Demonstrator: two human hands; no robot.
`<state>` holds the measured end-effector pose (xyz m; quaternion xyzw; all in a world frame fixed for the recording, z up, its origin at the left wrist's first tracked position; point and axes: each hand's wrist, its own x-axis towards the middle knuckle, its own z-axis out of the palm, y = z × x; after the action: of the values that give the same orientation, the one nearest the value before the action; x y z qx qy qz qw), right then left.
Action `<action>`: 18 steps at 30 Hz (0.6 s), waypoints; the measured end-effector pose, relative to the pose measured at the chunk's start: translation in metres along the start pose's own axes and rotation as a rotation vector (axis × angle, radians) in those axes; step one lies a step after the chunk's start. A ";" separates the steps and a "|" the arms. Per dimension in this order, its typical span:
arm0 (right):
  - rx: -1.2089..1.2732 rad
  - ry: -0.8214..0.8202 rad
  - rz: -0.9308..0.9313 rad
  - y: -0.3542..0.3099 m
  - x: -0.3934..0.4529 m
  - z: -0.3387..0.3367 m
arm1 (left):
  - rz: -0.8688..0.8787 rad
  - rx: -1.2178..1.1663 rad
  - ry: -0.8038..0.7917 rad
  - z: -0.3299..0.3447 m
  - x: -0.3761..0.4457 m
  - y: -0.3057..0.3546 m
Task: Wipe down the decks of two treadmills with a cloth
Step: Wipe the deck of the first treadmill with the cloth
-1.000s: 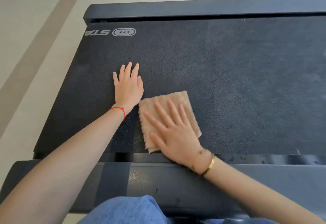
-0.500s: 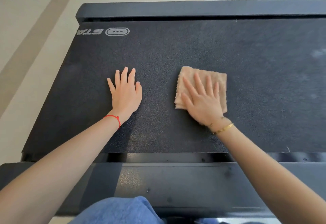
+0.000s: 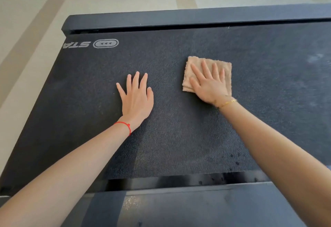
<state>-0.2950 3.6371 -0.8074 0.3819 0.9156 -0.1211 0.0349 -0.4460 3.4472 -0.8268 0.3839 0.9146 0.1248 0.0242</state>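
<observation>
Mid-wipe, the right hand (image 3: pixel 208 85) presses flat on a tan cloth (image 3: pixel 226 69) on the treadmill deck (image 3: pixel 179 137), the empty left hand (image 3: pixel 137 99) braced open beside it; dusty deck further right looks next.

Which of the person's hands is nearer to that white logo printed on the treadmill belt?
Left. The left hand lies flat just below the logo; the right hand presses the cloth farther right.
</observation>
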 end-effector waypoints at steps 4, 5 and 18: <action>-0.051 0.012 -0.189 -0.043 0.012 0.014 | 0.003 0.041 0.033 0.005 0.000 0.000; -0.058 0.018 -0.266 -0.048 0.006 0.019 | 0.005 0.044 0.039 0.005 0.000 0.000; -0.013 0.001 0.006 -0.023 0.174 -0.015 | -0.018 0.096 0.048 0.010 0.001 0.002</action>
<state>-0.4340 3.7458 -0.8153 0.3843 0.9153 -0.1149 0.0372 -0.4439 3.4521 -0.8362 0.3730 0.9233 0.0897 -0.0153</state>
